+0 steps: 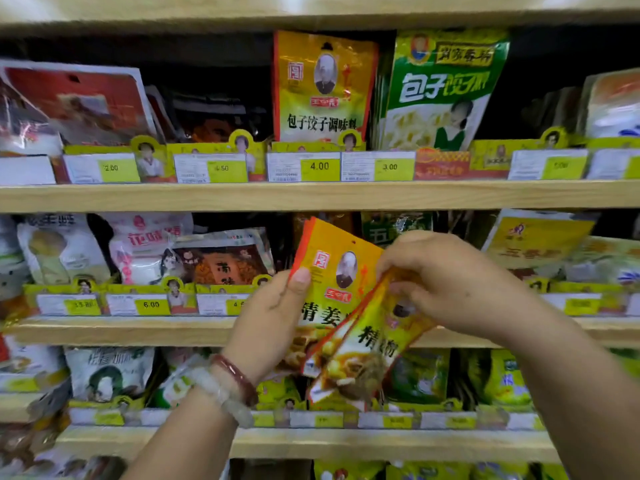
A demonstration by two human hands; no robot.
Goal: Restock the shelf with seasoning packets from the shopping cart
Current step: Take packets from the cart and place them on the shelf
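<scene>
**Yellow, orange and green along my shelves**

The packet (332, 271) in my left hand (273, 313) is orange fading to yellow, with a red edge, a red square seal, a grey oval portrait and black characters. The packet (367, 348) my right hand (446, 275) pinches has the same orange and yellow with a red border. On my left wrist sit a dark red bangle (237, 377) and a pale, milky bead bracelet (221, 396). The shelf boards (311, 195) are light wood. Price tags (303, 167) are white with lime-green panels. Above, one packet (322, 88) repeats the yellow-orange design; beside it a green and white packet (440, 88) bears white and yellow lettering.
</scene>
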